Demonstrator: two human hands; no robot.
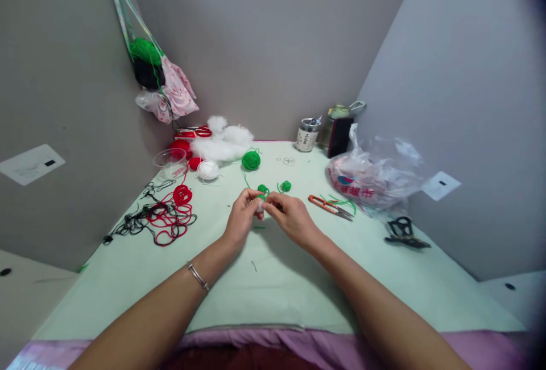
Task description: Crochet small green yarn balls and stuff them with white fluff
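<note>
My left hand pinches a small green yarn piece with a bit of white on it, above the middle of the table. Close against it, my right hand has thumb and finger closed at the same piece; whether it also holds a tool is hidden. Just behind the hands lie a small green yarn ball and a larger green yarn ball with its strand running toward my hands. Orange-handled thread snips rest to the right, beside green yarn scraps.
Tangled black yarn and red yarn lie at left. White stuffing, a white yarn ball and a clear cup stand behind. At right are a plastic bag, a black clip and a pen tin.
</note>
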